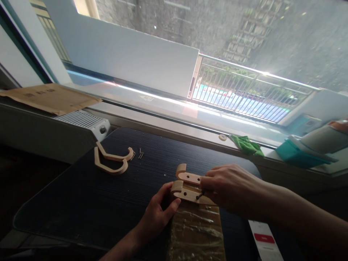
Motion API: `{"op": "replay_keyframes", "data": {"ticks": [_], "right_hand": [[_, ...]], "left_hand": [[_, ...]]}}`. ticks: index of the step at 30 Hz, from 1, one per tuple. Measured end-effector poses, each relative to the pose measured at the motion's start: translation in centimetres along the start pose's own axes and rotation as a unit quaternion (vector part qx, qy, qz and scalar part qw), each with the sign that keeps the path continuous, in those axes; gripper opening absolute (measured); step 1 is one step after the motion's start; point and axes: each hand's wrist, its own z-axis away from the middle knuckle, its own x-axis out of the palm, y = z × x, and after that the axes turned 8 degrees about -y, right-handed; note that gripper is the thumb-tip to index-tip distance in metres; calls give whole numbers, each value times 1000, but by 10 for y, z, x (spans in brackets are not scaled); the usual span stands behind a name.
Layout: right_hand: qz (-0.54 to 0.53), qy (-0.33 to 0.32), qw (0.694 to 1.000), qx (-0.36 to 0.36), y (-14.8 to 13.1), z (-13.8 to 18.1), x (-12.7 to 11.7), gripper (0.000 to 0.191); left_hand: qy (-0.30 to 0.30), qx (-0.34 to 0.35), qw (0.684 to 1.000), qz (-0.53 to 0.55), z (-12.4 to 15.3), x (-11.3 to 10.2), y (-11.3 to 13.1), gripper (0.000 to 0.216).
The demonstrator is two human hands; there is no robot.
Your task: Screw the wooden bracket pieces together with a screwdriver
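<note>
Two pale wooden hooks lie side by side on a box wrapped in brown tape, their curled ends to the left. My left hand holds the curled end of the nearer wooden hook, its thumb on the near side. Between the pinched fingers of my right hand is a small dark screw, tilted, with its lower end at a hole in that hook. Under the same hand, the right end of the farther wooden hook is hidden; two dark holes show in it.
Two more bent wooden hooks and several loose screws lie on the dark table. A green cloth and a roll of tape are on the windowsill. A white card with a red label lies right of the box.
</note>
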Motion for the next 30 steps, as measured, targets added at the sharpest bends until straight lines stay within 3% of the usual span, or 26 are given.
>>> {"op": "replay_keyframes", "data": {"ticks": [11,17,24,30], "right_hand": [[-5,25,990,140,0,6,19,21],[15,-21,995,93,-5,9,-1,4],[63,-2,998,-15,0,3,0,11],[20,-1,1000,23,0,2,9,13]], "left_hand": [[-9,8,1000,-16,0,-1,0,31],[-3,14,1000,-13,0,0,2,30],[-7,12,1000,-2,-2,0,0,30],[-4,8,1000,-9,0,0,-2,30]]}}
